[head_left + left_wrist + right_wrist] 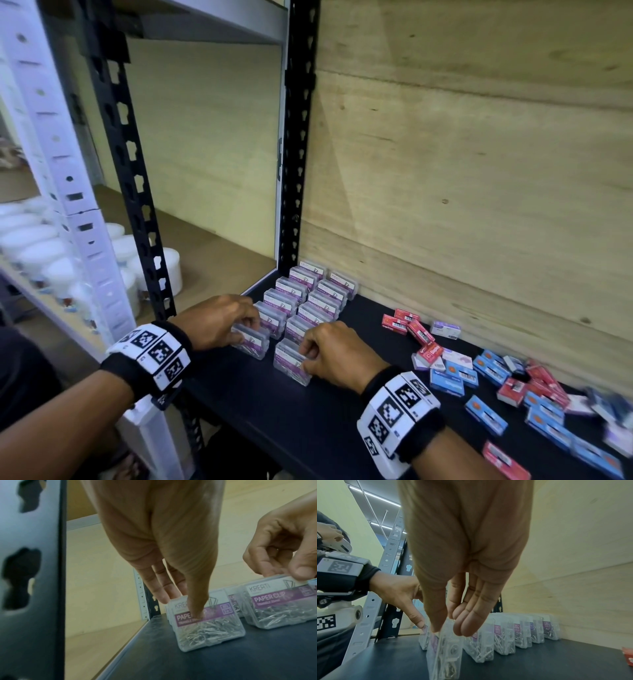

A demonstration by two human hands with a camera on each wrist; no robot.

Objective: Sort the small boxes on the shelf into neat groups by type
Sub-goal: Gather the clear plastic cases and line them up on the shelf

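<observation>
Clear plastic paper clip boxes with purple labels stand upright in two rows (308, 294) at the shelf's back left corner. My left hand (219, 322) pinches the front box of the left row (250, 341) (205, 623), thumb on its label, fingers behind. My right hand (334, 353) pinches the top of the front box of the right row (291, 366) (444, 649), thumb in front, fingers behind. Both boxes stand on the black shelf board (308, 428). Loose red, blue and lilac small boxes (496, 373) lie scattered to the right.
A black slotted upright (296, 137) stands at the back corner, another (137, 205) at the front left. The plywood back wall (462, 171) runs close behind the rows. White tubs (164, 270) sit on the neighbouring shelf at left.
</observation>
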